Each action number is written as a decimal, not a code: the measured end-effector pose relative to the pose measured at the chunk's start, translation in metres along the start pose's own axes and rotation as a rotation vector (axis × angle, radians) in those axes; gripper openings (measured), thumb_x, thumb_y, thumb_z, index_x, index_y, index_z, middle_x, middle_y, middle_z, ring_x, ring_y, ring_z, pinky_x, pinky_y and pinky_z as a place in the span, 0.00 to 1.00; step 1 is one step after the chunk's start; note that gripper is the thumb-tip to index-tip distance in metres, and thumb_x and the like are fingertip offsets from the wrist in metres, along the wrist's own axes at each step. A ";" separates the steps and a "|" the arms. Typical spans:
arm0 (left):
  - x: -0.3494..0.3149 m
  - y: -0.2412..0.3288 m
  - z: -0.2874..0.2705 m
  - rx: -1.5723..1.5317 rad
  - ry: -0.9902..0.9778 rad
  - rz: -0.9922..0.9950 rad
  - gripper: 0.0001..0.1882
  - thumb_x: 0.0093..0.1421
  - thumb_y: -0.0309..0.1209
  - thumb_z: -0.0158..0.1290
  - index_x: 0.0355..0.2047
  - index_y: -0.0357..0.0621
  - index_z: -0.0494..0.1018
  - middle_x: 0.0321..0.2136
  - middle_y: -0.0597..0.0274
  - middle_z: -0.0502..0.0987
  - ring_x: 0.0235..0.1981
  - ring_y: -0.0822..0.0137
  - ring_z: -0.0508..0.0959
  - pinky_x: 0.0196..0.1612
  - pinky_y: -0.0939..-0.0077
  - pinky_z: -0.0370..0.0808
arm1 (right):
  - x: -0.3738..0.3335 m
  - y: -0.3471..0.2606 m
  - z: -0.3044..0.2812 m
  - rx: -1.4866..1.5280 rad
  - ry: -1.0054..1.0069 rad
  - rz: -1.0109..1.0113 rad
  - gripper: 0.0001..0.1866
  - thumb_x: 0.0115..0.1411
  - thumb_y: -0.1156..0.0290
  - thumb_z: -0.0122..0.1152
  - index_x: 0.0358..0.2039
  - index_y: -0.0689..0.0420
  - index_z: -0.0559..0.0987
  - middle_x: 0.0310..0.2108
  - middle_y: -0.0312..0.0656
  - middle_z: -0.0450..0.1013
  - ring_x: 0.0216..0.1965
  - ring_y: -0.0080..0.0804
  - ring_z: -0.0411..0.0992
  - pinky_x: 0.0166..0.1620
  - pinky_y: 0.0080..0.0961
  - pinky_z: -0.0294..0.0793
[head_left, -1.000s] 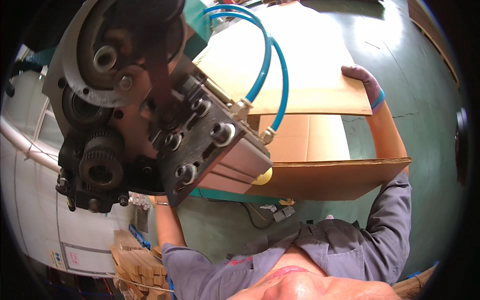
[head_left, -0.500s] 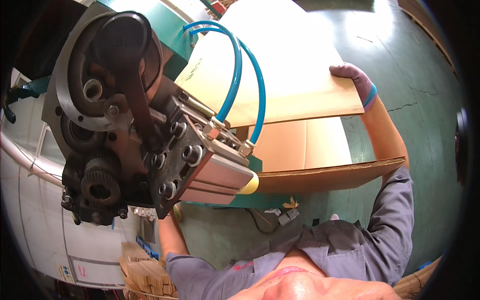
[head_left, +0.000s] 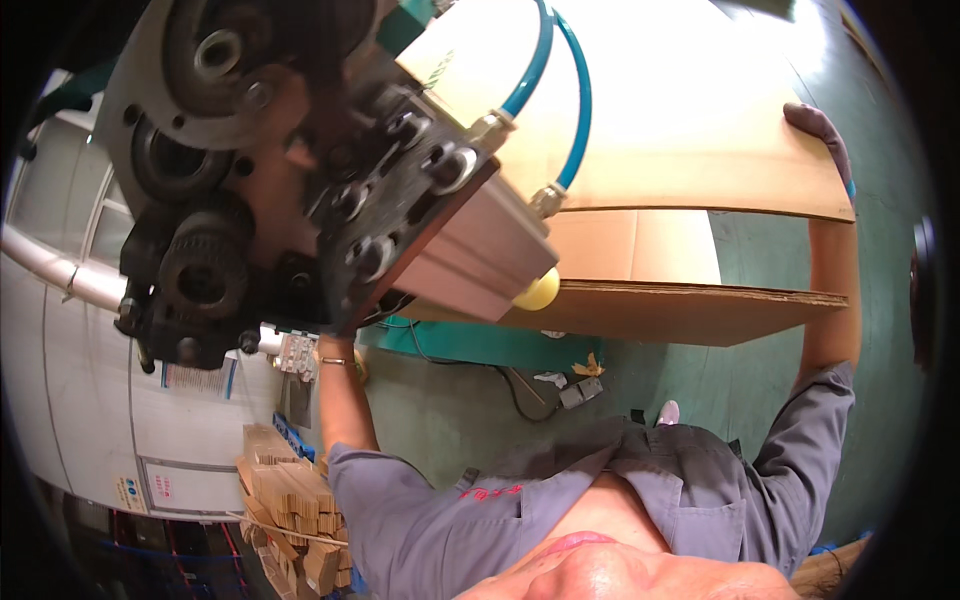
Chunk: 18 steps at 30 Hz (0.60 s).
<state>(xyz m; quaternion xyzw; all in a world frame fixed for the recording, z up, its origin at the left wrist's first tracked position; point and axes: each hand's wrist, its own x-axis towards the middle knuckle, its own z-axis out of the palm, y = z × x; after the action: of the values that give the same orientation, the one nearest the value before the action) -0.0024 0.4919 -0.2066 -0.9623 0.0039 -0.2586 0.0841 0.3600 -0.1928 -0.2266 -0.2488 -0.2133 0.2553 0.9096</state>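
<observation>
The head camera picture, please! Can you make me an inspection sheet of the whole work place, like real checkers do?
Surface: green floor; what bears the cardboard is hidden.
Job's things: pale cardboard sheet; brown cardboard panel lower in the picture; machine head at left.
Clutter: tan scrap and white scrap on the floor; cardboard pile at left.
Hands: gloved right hand holds the pale cardboard sheet's edge; left hand hidden behind the machine head.
Cables: two blue hoses on the machine head; black cable on the floor.
Surroundings: white wall and white pipe at left.
</observation>
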 end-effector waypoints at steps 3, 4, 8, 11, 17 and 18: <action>0.015 -0.004 0.012 -0.034 0.050 0.042 0.24 0.54 0.38 0.56 0.51 0.46 0.76 0.57 0.49 0.70 0.58 0.44 0.68 0.64 0.48 0.61 | 0.009 -0.016 -0.036 -0.148 -0.121 -0.162 0.13 0.63 0.71 0.56 0.46 0.63 0.79 0.47 0.45 0.78 0.47 0.33 0.78 0.54 0.30 0.77; 0.017 -0.005 0.015 -0.044 0.073 0.053 0.24 0.53 0.38 0.56 0.51 0.46 0.76 0.57 0.49 0.70 0.58 0.44 0.68 0.64 0.48 0.61 | 0.013 -0.020 -0.052 -0.181 -0.099 -0.224 0.14 0.64 0.71 0.55 0.47 0.63 0.79 0.48 0.46 0.78 0.47 0.33 0.78 0.55 0.30 0.76; 0.021 0.002 0.027 -0.036 0.126 0.095 0.23 0.52 0.38 0.57 0.49 0.45 0.76 0.56 0.47 0.71 0.56 0.43 0.68 0.63 0.48 0.61 | 0.021 -0.039 -0.092 -0.131 -0.129 -0.179 0.15 0.65 0.70 0.55 0.48 0.65 0.78 0.48 0.48 0.77 0.50 0.36 0.76 0.58 0.31 0.74; 0.034 0.014 0.013 0.128 0.144 0.218 0.22 0.50 0.38 0.59 0.45 0.41 0.77 0.51 0.45 0.72 0.53 0.40 0.69 0.59 0.49 0.64 | 0.023 -0.048 -0.102 -0.112 -0.094 -0.118 0.14 0.64 0.73 0.54 0.46 0.66 0.79 0.47 0.51 0.78 0.50 0.39 0.76 0.57 0.36 0.75; 0.052 0.052 -0.036 0.051 0.135 0.201 0.26 0.49 0.40 0.60 0.49 0.48 0.75 0.43 0.52 0.74 0.47 0.46 0.70 0.54 0.54 0.66 | 0.025 -0.059 -0.096 -0.120 -0.048 -0.109 0.13 0.65 0.74 0.51 0.46 0.66 0.78 0.46 0.52 0.78 0.48 0.43 0.76 0.57 0.42 0.73; 0.055 0.049 -0.034 0.082 0.188 0.256 0.27 0.48 0.41 0.61 0.49 0.50 0.76 0.44 0.54 0.73 0.46 0.48 0.69 0.54 0.55 0.66 | 0.027 -0.060 -0.089 -0.115 -0.045 -0.087 0.13 0.65 0.74 0.51 0.46 0.66 0.78 0.46 0.52 0.78 0.47 0.43 0.77 0.57 0.43 0.73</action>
<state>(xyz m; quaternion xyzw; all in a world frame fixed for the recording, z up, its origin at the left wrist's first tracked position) 0.0305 0.4354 -0.1585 -0.9213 0.1238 -0.3347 0.1547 0.4488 -0.2527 -0.2561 -0.2851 -0.2588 0.2083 0.8991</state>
